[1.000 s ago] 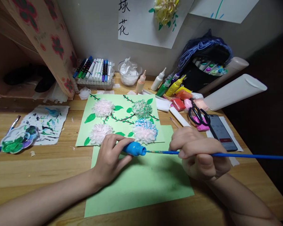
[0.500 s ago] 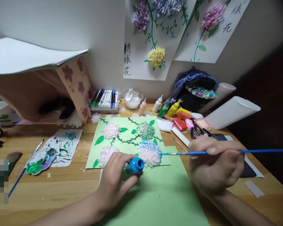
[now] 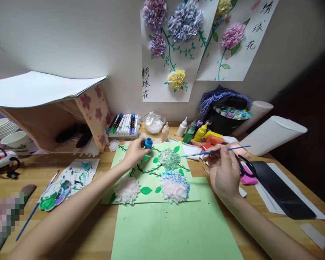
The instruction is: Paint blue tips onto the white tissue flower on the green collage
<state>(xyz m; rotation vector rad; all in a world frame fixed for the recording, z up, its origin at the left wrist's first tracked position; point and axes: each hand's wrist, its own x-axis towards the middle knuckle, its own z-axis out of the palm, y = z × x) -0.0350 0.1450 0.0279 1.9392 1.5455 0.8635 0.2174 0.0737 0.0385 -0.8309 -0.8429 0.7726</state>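
My left hand (image 3: 135,153) grips a small blue paint bottle (image 3: 148,143), uncapped, above the far edge of the green card (image 3: 151,196). My right hand (image 3: 224,169) pinches a thin blue paintbrush (image 3: 206,153); its tip points left, close to the green-tinted paper flower (image 3: 169,159). In the card's lower right is a pale pink flower with blue on its upper petals (image 3: 175,186). A plain pale pink flower (image 3: 127,190) sits at lower left. Behind my left hand, another pale flower is mostly hidden. Painted leaves and dark stems run between the flowers.
A larger green sheet (image 3: 173,231) lies under the card. At left are a paint palette (image 3: 52,196), a stained tissue (image 3: 82,173) and another brush (image 3: 29,220). Markers (image 3: 124,124), a bowl of white tissue (image 3: 154,122) and paint bottles (image 3: 189,133) line the back. A black phone (image 3: 284,191) lies right.
My left hand has carried the blue bottle away from me, to the card's far side. My right hand has lifted the brush off the blue-tipped flower and moved it farther back. The view has shifted.
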